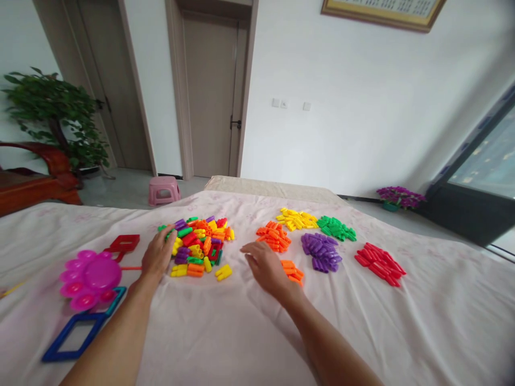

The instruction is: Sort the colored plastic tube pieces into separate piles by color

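Observation:
A heap of mixed plastic building pieces (207,244) in yellow, orange, red, purple and green lies on the cloth. At its left edge rests my left hand (157,254), fingers stretched towards green and yellow pieces. My right hand (265,268) hovers or rests just right of the heap, fingers loosely apart, nothing visible in it. Beside it are an orange pile (274,237) and a few orange pieces (293,272), partly covered by the hand. Farther right lie sorted piles: yellow (296,219), green (337,228), purple (322,252) and red (380,264).
Left of my left arm lie a pink flower-shaped toy (94,276), a blue frame (74,338) and a red frame piece (124,244). A wrinkled pale cloth (225,343) covers the table. Beyond it stand a pink stool (164,190) and a potted plant (56,112).

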{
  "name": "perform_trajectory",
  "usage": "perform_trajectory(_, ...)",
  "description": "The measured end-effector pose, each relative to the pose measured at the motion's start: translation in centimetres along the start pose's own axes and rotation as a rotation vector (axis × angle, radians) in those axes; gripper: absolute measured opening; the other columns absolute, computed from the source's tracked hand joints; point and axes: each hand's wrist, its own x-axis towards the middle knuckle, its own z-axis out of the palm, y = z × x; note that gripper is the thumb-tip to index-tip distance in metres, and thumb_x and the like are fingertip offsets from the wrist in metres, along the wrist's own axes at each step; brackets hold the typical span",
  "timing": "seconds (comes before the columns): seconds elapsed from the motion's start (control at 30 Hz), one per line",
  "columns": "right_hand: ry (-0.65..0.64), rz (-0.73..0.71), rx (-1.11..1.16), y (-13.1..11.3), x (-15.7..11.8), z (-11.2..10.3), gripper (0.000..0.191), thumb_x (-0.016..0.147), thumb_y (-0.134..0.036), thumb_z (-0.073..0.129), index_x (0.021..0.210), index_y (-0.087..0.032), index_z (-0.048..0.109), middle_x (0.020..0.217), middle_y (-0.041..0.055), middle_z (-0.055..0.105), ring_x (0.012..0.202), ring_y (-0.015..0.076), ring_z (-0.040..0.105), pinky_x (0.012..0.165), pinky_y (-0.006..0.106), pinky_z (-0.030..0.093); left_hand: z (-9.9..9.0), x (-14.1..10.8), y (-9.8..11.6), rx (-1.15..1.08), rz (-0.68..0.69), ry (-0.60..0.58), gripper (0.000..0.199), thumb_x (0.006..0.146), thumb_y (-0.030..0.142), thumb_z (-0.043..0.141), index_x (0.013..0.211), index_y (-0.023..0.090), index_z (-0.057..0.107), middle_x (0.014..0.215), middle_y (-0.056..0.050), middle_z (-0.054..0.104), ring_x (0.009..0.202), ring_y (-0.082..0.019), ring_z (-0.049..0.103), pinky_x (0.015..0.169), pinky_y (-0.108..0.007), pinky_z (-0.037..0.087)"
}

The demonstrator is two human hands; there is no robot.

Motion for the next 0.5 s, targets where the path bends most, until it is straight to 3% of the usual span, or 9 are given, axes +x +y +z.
perform_trajectory(0.1, -0.199, -0.05, -0.034, -3.0, -0.3, 2.8, 0.032, 0.093, -0.014, 0.054, 0.122, -0.022, 0.066, 0.122, 0.0079, 0.069, 0.114, 0.0213, 0.059, 0.099, 0.035, 0.046, -0.1, -0.1, 0.1, -0.057, -0.036, 0.031, 0.053, 0.098, 0.051, 0.032, 0.136, 0.024, 0.058, 0.143, -0.005, 0.059, 0.132, -0.022, 0.053, 0.11, -0.034, 0.041)
perform_trajectory(0.23, -0.297, -0.016, -0.165, -3.3, -1.0, 4.4, 0.029, 0.093, -0.017, 0.058, 0.12, -0.025, 0.066, 0.115, 0.0065, 0.069, 0.107, 0.021, 0.06, 0.093, 0.033, 0.046, -0.2, -0.1, 0.3, -0.017, -0.077, 0.044, 0.053, 0.099, 0.047, 0.03, 0.135, 0.023, 0.059, 0.142, -0.007, 0.06, 0.13, -0.024, 0.054, 0.109, -0.038, 0.041)
perform_trajectory(0.4, -0.28, 0.016, -0.146, -2.8, -1.0, 3.6, 0.029, 0.09, -0.02, 0.062, 0.118, -0.025, 0.067, 0.107, 0.0067, 0.067, 0.1, 0.0206, 0.061, 0.086, 0.03, 0.048, -0.2, 0.0, 0.5, 0.028, -0.082, 0.04, 0.055, 0.099, 0.047, 0.028, 0.135, 0.022, 0.06, 0.142, -0.009, 0.06, 0.131, -0.028, 0.053, 0.107, -0.042, 0.042)
perform_trajectory(0.5, -0.134, 0.051, -0.006, -1.5, -0.4, 2.0, 0.036, 0.088, -0.016, 0.061, 0.123, -0.023, 0.065, 0.111, 0.0076, 0.066, 0.094, 0.0179, 0.063, 0.083, 0.029, 0.05, -0.2, 0.0, 0.4, 0.074, -0.102, 0.031, 0.055, 0.098, 0.049, 0.03, 0.134, 0.022, 0.062, 0.139, -0.01, 0.062, 0.127, -0.029, 0.057, 0.103, -0.042, 0.045)
